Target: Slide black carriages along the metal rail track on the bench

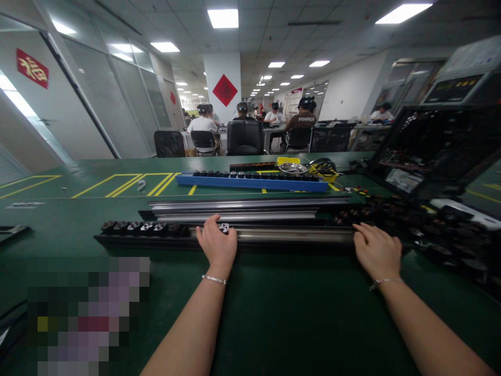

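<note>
A long black tray (136, 242) lies across the green table, with several black-and-silver parts (146, 226) in its left end and a bare metallic strip (293, 235) along its middle. My left hand (217, 243) is closed around a small black-and-silver part (224, 227) over the tray, between thumb and fingers. At the tray's right end rests my right hand (378, 251), fingers bent together over the rim; whether it holds anything is hidden. Silver rails (235, 213) lie just behind the tray.
Farther back stands a blue tray (250, 183) with black parts. A pile of black parts (450, 235) and an open black case (434, 146) are at the right. A metal dish (293, 168) sits behind. Several seated people are beyond the table.
</note>
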A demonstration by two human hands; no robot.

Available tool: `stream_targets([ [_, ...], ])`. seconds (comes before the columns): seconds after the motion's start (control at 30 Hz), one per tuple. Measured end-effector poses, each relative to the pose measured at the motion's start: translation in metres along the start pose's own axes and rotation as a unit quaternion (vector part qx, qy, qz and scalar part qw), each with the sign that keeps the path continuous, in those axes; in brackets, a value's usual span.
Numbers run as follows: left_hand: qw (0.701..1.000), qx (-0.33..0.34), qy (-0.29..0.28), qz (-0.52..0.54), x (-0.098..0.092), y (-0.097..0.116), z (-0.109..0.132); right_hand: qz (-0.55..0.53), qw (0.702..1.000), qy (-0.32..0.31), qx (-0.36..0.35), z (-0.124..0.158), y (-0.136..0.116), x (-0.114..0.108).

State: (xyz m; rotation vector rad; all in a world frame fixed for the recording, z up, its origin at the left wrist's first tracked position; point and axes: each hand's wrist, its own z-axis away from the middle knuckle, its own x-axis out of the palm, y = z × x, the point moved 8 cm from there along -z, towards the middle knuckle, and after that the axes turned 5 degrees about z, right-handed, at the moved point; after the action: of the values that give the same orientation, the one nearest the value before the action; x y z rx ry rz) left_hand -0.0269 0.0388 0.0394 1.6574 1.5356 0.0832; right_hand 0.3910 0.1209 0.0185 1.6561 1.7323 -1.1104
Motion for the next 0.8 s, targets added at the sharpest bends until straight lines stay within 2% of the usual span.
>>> stream_targets([
  [0.43, 0.999, 0.013, -0.031, 0.019, 0.0018, 0.0089, 0.0017, 0.002, 1.000, -0.015, -0.005, 0.0011, -0.0053, -0.0024],
  [0.8, 0.998, -0.001, -0.060, 0.023, 0.0080, 0.0064, 0.0038, 0.003, 1.000, -0.021, 0.007, 0.0016, -0.0058, -0.0014],
])
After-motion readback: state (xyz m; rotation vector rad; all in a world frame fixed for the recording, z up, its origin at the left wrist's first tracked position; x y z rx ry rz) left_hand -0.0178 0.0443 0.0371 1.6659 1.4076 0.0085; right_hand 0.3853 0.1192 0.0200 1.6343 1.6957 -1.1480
